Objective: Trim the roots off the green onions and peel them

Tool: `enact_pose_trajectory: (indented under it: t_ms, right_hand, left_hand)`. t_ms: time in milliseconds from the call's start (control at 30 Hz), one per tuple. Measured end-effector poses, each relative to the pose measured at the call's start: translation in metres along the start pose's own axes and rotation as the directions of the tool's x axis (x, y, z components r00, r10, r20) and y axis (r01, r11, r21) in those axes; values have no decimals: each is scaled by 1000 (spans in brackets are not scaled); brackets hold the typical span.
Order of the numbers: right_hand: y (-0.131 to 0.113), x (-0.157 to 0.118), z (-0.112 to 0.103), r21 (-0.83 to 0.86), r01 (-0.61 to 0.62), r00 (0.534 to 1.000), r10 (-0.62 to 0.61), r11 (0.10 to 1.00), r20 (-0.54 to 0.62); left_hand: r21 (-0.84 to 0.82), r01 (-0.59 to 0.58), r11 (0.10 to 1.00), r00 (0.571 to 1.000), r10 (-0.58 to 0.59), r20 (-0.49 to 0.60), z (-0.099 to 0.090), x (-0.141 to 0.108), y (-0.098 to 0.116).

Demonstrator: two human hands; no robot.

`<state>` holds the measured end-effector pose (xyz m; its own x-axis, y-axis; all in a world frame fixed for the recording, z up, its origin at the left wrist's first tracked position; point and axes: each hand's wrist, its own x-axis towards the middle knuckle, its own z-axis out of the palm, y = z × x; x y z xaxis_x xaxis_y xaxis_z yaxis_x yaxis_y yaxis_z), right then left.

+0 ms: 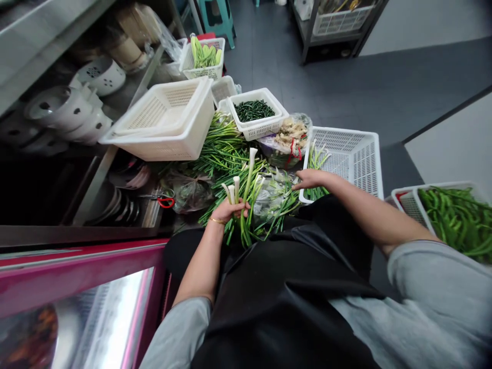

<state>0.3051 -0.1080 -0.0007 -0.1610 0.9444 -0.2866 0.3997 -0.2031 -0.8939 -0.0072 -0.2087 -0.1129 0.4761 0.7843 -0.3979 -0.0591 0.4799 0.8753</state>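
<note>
My left hand (229,210) is closed around a few scallions (252,166), white root ends up and green leaves hanging down over my lap. My right hand (310,179) is at the left rim of a white plastic basket (363,164), above the pile of trimmings. Its thumb and fingers are drawn together; what they pinch, if anything, is too small to make out. Several scallions (315,160) lie along the left side inside that basket. Pale peelings and leaf scraps (272,197) lie between my hands. Behind my left hand spreads a large heap of scallions (226,146).
Stacked white baskets (200,136) stand at left, with a basket of dark green chillies (253,110) beyond. Beside it is a bag of roots (294,133). Red-handled scissors (166,201) lie left. Green peppers (457,220) fill a basket at right. A shelf (142,77) holds crockery.
</note>
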Motion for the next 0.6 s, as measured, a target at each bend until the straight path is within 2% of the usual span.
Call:
enact_pose_trajectory:
  t_ms: [33,100,167,233,300,333,367,400,433,467,500,533,600]
  right_hand:
    - [3,9,11,13,23,1000,-23,1000,-15]
    - [-4,20,39,95,178,984,-174,979,-49]
    - [-28,24,72,167,375,926,-377,912,-19]
    - [-55,25,107,182,438,868,-467,880,168]
    - [-72,31,133,238,393,795,-458,888,398]
    - [-73,38,141,274,344,767,-437,898,469]
    - [-69,47,146,303,287,768,-407,909,495]
    - [-59,59,147,307,217,808,-347,927,477]
    - [-45,73,145,277,134,872,-246,952,423]
    - [-28,87,143,220,38,929,-116,975,352]
    - [-8,100,142,142,-71,958,28,987,285]
    - [14,110,143,54,-178,956,160,983,244]
    - [56,122,154,-117,-340,900,359,933,246]
  left_hand:
    - [22,7,1000,1000,-7,14,4,1,2]
    - [65,14,998,999,-17,37,12,2,9]
    - [79,-8,997,999,4,48,22,4,17]
    - [57,-66,996,998,66,6,28,3,26]
    - [21,-138,990,986,139,-95,27,-2,34]
    - [8,-173,985,975,173,-141,23,-6,39]
    - [-2,-212,977,963,209,-170,16,-10,43]
    - [-10,-252,968,952,246,-180,8,-15,46]
    - [-22,-289,957,944,281,-172,-1,-19,50]
    - [-41,-318,947,938,308,-161,-11,-23,53]
    - [-72,-340,938,932,326,-157,-20,-25,55]
    - [-114,-349,930,930,329,-163,-29,-26,56]
    - [-207,-326,922,941,295,-166,-41,-24,58]
